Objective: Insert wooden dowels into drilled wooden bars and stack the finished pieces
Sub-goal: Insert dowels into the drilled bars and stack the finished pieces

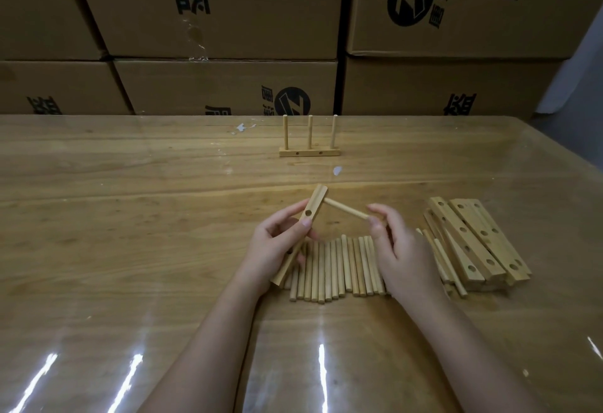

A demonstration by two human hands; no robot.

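Dowel pinched in my right hand meets the end hole of the bar my left hand grips above the worktop; one finished piece stands behind, many loose dowels and spare bars wait.

A pale drilled bar is held tilted above the counter in the left grip, with one hole showing on its face by the thumb. A dowel meets its side near the upper end, and the right grip pinches the dowel's free end. Below them loose dowels lie side by side in a row. To the right, more bars lie heaped, with a few dowels against them. Farther back stands a finished piece: a flat bar with three upright dowels.
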